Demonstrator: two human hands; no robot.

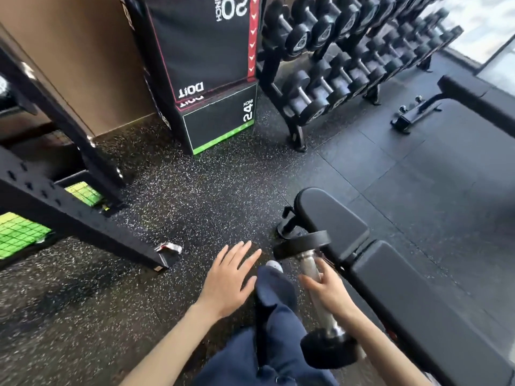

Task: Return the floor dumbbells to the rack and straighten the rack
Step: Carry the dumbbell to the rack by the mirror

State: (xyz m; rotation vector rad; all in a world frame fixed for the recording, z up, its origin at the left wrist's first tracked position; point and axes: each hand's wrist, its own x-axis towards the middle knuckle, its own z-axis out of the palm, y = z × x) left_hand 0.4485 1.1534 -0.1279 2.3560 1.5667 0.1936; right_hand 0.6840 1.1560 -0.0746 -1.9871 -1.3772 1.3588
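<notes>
The right hand grips 1 dumbbell by its chrome handle (left hand spread, empty), well short of the dumbbell rack, so carrying it there seems next.

Your right hand curls round the steel handle of a black rubber-headed dumbbell, just beside the black padded bench. Your left hand hovers flat, fingers spread, over the speckled black rubber floor. The black two-tier dumbbell rack stands well ahead, loaded.

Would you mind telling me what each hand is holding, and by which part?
The right hand grips a dumbbell by its metal handle; the left hand holds nothing.
</notes>
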